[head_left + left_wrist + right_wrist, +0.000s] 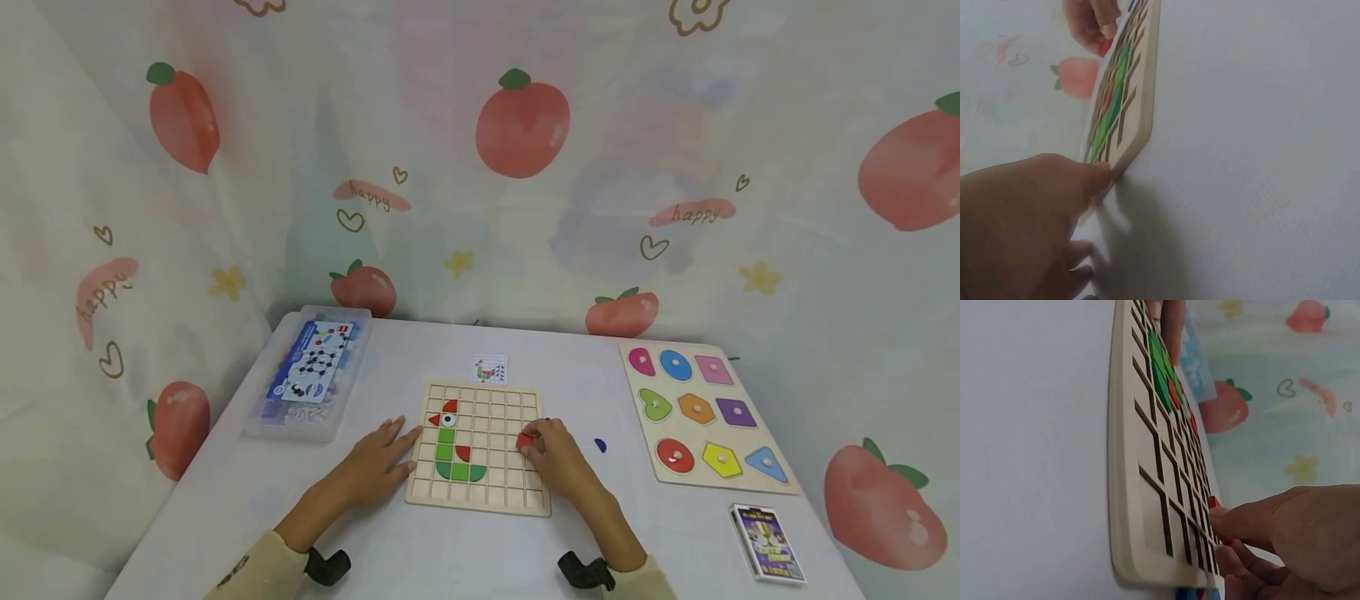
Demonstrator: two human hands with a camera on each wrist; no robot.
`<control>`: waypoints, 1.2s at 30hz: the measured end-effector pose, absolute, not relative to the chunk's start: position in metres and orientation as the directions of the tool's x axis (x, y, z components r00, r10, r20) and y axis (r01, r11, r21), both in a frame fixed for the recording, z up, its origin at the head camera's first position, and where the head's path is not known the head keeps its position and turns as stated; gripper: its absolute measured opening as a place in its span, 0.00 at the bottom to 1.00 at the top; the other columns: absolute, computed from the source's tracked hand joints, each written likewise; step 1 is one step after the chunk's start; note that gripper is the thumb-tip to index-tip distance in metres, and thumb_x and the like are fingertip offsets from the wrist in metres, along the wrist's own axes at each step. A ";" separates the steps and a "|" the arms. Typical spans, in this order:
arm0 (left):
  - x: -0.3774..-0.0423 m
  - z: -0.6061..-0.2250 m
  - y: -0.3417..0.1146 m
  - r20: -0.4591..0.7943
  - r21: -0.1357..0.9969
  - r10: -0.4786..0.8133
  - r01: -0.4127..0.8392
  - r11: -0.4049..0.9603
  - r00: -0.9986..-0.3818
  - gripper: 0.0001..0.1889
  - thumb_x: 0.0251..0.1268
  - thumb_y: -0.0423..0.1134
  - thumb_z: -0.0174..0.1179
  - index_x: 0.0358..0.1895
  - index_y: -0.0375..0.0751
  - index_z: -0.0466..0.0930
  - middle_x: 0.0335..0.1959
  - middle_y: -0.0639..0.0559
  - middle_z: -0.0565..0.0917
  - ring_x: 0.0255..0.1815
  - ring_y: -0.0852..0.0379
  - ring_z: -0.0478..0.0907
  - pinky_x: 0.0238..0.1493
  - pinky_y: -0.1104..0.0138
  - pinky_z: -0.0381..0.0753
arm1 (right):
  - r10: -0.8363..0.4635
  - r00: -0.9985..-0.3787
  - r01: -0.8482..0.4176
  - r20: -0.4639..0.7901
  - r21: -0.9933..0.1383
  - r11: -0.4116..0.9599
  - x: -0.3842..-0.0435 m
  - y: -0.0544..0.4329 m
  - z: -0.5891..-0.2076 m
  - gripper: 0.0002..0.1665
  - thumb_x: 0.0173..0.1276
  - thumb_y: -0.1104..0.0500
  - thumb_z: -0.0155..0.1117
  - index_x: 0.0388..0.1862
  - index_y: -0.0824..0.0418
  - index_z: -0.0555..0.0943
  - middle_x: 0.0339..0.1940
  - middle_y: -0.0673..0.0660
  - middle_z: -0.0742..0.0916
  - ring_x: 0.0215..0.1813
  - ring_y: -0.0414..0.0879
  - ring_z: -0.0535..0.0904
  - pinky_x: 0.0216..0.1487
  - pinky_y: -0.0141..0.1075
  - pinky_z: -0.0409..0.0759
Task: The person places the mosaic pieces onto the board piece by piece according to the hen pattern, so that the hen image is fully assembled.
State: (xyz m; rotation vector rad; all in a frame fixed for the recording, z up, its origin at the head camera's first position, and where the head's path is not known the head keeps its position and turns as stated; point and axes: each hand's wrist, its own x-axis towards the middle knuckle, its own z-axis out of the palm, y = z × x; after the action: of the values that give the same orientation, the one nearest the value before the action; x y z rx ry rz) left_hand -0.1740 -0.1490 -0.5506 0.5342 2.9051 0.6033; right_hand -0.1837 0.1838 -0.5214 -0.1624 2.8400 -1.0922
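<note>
A square wooden grid board (480,507) lies in the middle of the table. Green, red and white tiles form a bird-like figure in its left columns, including a green square tile (446,435) and a red quarter-round tile (462,453). My left hand (371,467) rests at the board's left edge, its thumb touching the rim in the left wrist view and its fingers spread. Over the right columns, my right hand (562,462) pinches a red tile (525,440) between thumb and fingers, close above the grid. The tile is partly hidden by the fingertips.
Behind the board lies a small pattern card (490,369). A blue tile (601,446) lies to its right. A clear plastic case (311,375) stands back left. At right are a shape puzzle board (723,483) and a purple card box (768,543).
</note>
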 end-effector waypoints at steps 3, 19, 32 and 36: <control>-0.175 -0.551 -0.149 -0.058 0.406 0.362 0.309 0.860 -0.930 0.33 0.79 0.52 0.58 0.83 0.53 0.64 0.85 0.42 0.59 0.86 0.36 0.53 0.79 0.37 0.60 | -0.203 -0.978 -0.113 -0.048 -0.700 0.705 -0.183 0.167 -0.523 0.16 0.72 0.66 0.71 0.57 0.64 0.82 0.48 0.56 0.81 0.45 0.45 0.75 0.44 0.34 0.80; -0.178 -0.557 -0.150 -0.057 0.392 0.356 0.307 0.867 -0.933 0.33 0.79 0.54 0.57 0.83 0.56 0.64 0.86 0.43 0.59 0.86 0.37 0.52 0.80 0.38 0.60 | -0.352 -0.934 -0.209 -0.058 -0.711 0.672 -0.189 0.135 -0.524 0.06 0.74 0.67 0.67 0.46 0.60 0.88 0.43 0.53 0.83 0.44 0.44 0.77 0.44 0.28 0.80; -0.177 -0.553 -0.150 -0.060 0.401 0.369 0.316 0.860 -0.928 0.33 0.79 0.53 0.58 0.83 0.53 0.64 0.85 0.41 0.59 0.86 0.35 0.53 0.80 0.37 0.60 | -0.283 -0.958 -0.186 -0.040 -0.665 0.724 -0.185 0.155 -0.522 0.10 0.75 0.63 0.68 0.53 0.56 0.87 0.49 0.52 0.83 0.48 0.45 0.79 0.52 0.40 0.85; -0.177 -0.553 -0.150 -0.067 0.397 0.368 0.313 0.863 -0.928 0.34 0.79 0.53 0.58 0.83 0.54 0.63 0.85 0.41 0.59 0.86 0.35 0.52 0.80 0.37 0.60 | -0.169 -0.984 -0.092 -0.059 -0.643 0.761 -0.181 0.182 -0.520 0.16 0.74 0.62 0.70 0.58 0.59 0.84 0.52 0.57 0.81 0.48 0.47 0.78 0.48 0.41 0.83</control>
State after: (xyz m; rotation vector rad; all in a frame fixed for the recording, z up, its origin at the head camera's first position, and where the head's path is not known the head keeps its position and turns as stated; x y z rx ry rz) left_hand -0.1772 -0.1501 -0.5531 0.5319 2.8952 0.5812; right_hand -0.1810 0.1823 -0.5200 -0.2119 2.8401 -1.0276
